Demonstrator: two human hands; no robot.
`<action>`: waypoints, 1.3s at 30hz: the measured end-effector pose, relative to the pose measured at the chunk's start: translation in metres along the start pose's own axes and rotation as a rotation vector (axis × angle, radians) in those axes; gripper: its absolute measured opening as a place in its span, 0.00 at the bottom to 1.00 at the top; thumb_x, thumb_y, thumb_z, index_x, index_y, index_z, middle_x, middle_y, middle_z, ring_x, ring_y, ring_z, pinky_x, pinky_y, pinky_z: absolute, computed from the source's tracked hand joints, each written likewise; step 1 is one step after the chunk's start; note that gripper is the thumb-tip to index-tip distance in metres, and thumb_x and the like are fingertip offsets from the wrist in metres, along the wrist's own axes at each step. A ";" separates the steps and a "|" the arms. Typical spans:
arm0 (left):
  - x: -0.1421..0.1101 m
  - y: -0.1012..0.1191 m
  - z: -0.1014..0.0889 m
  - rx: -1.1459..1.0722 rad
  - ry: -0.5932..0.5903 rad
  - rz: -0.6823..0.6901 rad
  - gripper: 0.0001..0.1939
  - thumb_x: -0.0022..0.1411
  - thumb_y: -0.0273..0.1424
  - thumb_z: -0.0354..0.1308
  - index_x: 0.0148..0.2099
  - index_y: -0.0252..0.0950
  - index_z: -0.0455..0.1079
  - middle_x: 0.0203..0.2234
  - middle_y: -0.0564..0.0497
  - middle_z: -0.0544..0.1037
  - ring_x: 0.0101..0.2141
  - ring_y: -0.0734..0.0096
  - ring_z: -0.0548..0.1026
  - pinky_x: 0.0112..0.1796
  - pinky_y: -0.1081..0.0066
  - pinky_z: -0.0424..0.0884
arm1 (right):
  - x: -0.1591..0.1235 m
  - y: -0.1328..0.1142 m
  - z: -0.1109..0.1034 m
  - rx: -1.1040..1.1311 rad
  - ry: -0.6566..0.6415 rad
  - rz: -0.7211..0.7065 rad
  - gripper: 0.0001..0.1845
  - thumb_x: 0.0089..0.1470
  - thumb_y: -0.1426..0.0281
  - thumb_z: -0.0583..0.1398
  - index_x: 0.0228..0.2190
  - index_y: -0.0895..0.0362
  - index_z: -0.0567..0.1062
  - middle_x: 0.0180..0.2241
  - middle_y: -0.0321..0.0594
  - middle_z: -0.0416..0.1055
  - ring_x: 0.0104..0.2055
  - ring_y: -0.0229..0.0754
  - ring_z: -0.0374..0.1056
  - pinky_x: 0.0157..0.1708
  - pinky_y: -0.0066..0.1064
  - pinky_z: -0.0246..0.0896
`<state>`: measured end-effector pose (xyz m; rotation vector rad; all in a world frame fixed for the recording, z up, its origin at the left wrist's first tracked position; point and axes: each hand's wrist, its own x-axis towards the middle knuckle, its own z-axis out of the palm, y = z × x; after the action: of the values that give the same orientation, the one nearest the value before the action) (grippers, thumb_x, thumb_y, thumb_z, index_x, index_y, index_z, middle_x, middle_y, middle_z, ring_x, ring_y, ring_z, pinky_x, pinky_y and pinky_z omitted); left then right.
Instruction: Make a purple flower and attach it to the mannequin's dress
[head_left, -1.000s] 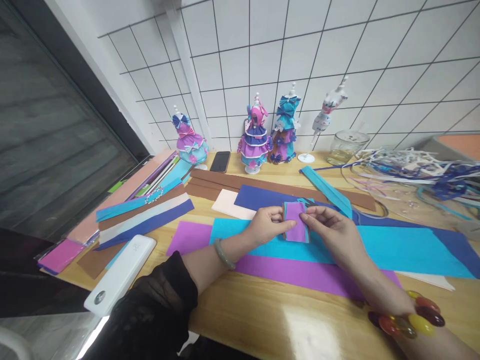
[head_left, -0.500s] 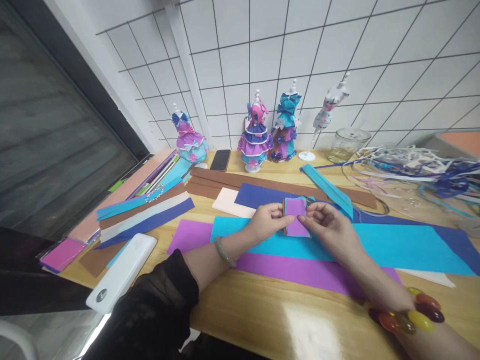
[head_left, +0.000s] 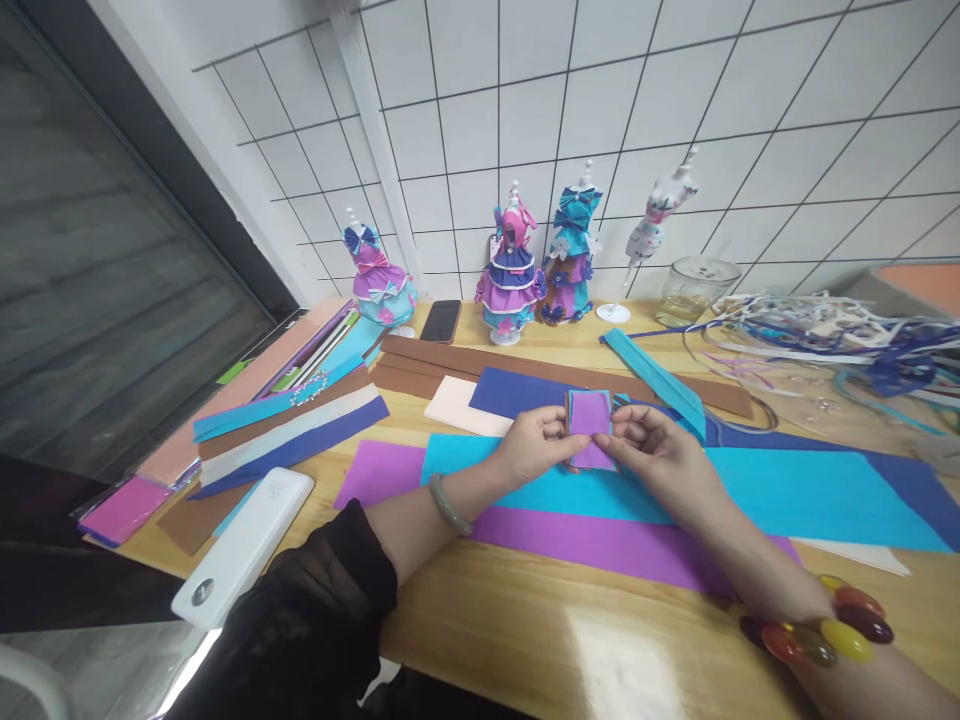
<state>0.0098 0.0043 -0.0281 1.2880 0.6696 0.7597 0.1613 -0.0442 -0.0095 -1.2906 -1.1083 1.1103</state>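
Between my two hands is a small stack of rectangular paper pieces (head_left: 592, 414), purple on top with blue and brown edges showing beneath. My left hand (head_left: 541, 443) grips its left side, thumb on the purple face and fingers curled behind. From the right, my right hand (head_left: 651, 447) pinches the stack with the thumb near its middle; its other fingers are curled. Under the hands lies a long turquoise strip (head_left: 795, 490), partly over a purple strip (head_left: 600, 547). A dark blue sheet (head_left: 517, 392) and a pale pink sheet (head_left: 457, 402) lie just behind.
Along the tiled wall stand several mini dress forms (head_left: 513, 280), a phone (head_left: 441, 321) and a glass jar (head_left: 694, 290). Tangled ribbons (head_left: 847, 340) fill the right rear. Coloured strips (head_left: 300, 440) and a white power bank (head_left: 244, 545) lie left. A folded turquoise strip (head_left: 656, 380) rests behind my right hand.
The stack has shifted slightly upward and its layers sit a little differently, with more blue showing along the top. Both hands stay almost in place, still holding it.
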 end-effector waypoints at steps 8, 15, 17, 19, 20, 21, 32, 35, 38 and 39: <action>-0.002 0.004 0.002 -0.048 0.010 0.047 0.19 0.46 0.36 0.63 0.41 0.31 0.68 0.26 0.50 0.74 0.24 0.77 0.69 0.29 0.74 0.67 | -0.001 0.000 0.001 -0.015 -0.015 0.009 0.27 0.30 0.53 0.67 0.30 0.53 0.65 0.21 0.29 0.62 0.21 0.33 0.58 0.21 0.26 0.54; 0.000 0.000 0.001 -0.042 0.040 0.038 0.18 0.47 0.37 0.62 0.39 0.31 0.69 0.24 0.51 0.73 0.22 0.78 0.68 0.26 0.76 0.64 | -0.001 -0.002 0.002 -0.042 0.001 0.002 0.27 0.28 0.53 0.68 0.29 0.53 0.65 0.20 0.29 0.61 0.20 0.34 0.57 0.20 0.27 0.53; 0.001 -0.001 0.000 -0.046 0.043 0.042 0.19 0.47 0.37 0.62 0.39 0.31 0.68 0.25 0.51 0.73 0.22 0.78 0.68 0.26 0.76 0.64 | -0.001 -0.002 0.002 -0.051 0.008 -0.003 0.26 0.29 0.53 0.67 0.28 0.53 0.65 0.19 0.29 0.61 0.20 0.34 0.57 0.20 0.27 0.53; 0.001 -0.002 0.000 -0.057 0.038 0.045 0.18 0.47 0.37 0.62 0.39 0.31 0.68 0.25 0.51 0.73 0.23 0.78 0.68 0.26 0.76 0.64 | -0.001 -0.001 0.002 -0.070 0.014 -0.009 0.25 0.31 0.52 0.66 0.27 0.52 0.64 0.18 0.29 0.60 0.19 0.34 0.56 0.19 0.27 0.52; 0.001 -0.002 0.000 -0.059 0.036 0.045 0.18 0.47 0.37 0.62 0.39 0.31 0.68 0.25 0.51 0.73 0.23 0.78 0.68 0.27 0.76 0.64 | -0.001 -0.001 0.001 -0.081 0.018 -0.016 0.24 0.32 0.51 0.65 0.26 0.52 0.64 0.18 0.29 0.59 0.19 0.34 0.56 0.19 0.27 0.51; 0.001 -0.003 0.000 -0.057 0.035 0.045 0.18 0.48 0.36 0.62 0.39 0.31 0.67 0.24 0.51 0.72 0.23 0.79 0.68 0.27 0.76 0.64 | -0.001 0.000 0.000 -0.091 0.019 -0.025 0.23 0.33 0.51 0.65 0.25 0.52 0.64 0.18 0.29 0.59 0.19 0.34 0.56 0.19 0.27 0.51; 0.000 -0.002 0.002 -0.037 0.050 0.144 0.22 0.50 0.34 0.59 0.47 0.37 0.58 0.21 0.59 0.63 0.21 0.83 0.64 0.25 0.79 0.64 | 0.000 0.003 -0.003 -0.082 0.049 -0.065 0.17 0.38 0.57 0.65 0.22 0.53 0.64 0.19 0.30 0.59 0.21 0.33 0.55 0.20 0.26 0.51; -0.002 -0.004 0.002 0.101 -0.007 0.138 0.15 0.51 0.36 0.59 0.39 0.33 0.67 0.18 0.59 0.60 0.20 0.83 0.60 0.24 0.79 0.64 | 0.000 0.004 -0.003 -0.059 0.053 -0.061 0.17 0.37 0.58 0.66 0.24 0.53 0.66 0.19 0.30 0.61 0.21 0.33 0.56 0.20 0.26 0.52; -0.002 -0.008 0.001 0.204 -0.017 0.113 0.15 0.51 0.37 0.58 0.38 0.31 0.71 0.17 0.56 0.64 0.19 0.82 0.61 0.24 0.77 0.65 | 0.001 0.005 -0.003 -0.050 0.044 -0.064 0.18 0.35 0.59 0.67 0.26 0.53 0.67 0.21 0.31 0.65 0.22 0.34 0.60 0.21 0.26 0.54; -0.001 -0.009 0.001 0.206 -0.011 0.099 0.16 0.51 0.37 0.58 0.39 0.31 0.72 0.18 0.56 0.65 0.19 0.82 0.62 0.24 0.77 0.66 | 0.001 0.005 -0.004 -0.052 0.039 -0.069 0.18 0.36 0.59 0.67 0.27 0.53 0.67 0.21 0.32 0.66 0.23 0.34 0.60 0.22 0.26 0.55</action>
<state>0.0104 0.0018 -0.0366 1.5210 0.6928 0.7784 0.1650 -0.0442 -0.0140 -1.3002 -1.1508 1.0073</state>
